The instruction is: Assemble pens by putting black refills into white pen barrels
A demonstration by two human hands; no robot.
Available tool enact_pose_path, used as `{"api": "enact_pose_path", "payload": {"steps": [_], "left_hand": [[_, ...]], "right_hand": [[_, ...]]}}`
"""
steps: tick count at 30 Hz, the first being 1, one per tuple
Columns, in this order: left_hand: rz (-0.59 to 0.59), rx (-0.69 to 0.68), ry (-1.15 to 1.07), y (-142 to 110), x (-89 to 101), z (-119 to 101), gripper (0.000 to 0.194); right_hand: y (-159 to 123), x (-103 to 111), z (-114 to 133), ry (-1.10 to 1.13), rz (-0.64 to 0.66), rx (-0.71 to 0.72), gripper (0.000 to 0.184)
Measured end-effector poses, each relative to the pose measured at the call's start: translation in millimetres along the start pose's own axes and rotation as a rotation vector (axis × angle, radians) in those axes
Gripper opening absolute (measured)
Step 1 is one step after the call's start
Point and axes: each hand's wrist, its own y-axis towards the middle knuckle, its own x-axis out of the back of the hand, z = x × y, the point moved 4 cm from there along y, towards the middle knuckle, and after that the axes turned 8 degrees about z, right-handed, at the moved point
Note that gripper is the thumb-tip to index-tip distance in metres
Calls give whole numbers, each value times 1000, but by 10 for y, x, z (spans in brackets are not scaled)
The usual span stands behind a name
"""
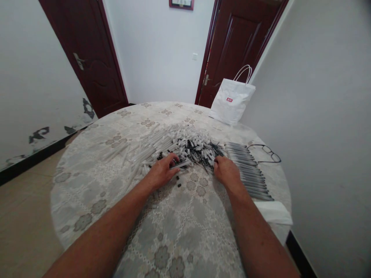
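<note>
My left hand is closed round a pale pen barrel that points to the right, at the front of a heap of pen parts. Small black plugs lie on the cloth beside it. My right hand has its fingers pinched together at the right front of the heap, near dark thin refills; what is in them, if anything, is hidden. White caps are piled in the middle, and loose clear barrels spread to the left. Right of my right hand lies a row of assembled-looking pens.
A round table with a flowered cloth carries everything. At the back right stands a white paper bag. Eyeglasses rest beyond the pen row, and a folded white sheet lies at the right edge. A wall is close on the right.
</note>
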Motion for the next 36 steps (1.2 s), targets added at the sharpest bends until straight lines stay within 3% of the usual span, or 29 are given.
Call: {"api": "enact_pose_path", "payload": {"steps": [7, 13, 23, 29, 36], "left_hand": [[-33, -20, -28, -24, 48, -36, 16], [-23, -24, -30, -4, 35, 15, 17], [29, -28, 409, -11, -50, 71, 22], [-25, -18, 492, -7, -43, 114, 19], [-147, -101, 396, -9, 20, 67, 15]], "right_hand": [[-44, 2, 33, -23, 99, -9, 24], [-87, -17, 186, -20, 44, 84, 22], [-123, -156, 401, -72, 42, 125, 19], [-110, -182, 440, -89, 20, 124, 19], [-77, -192, 428, -74, 21, 107, 20]]}}
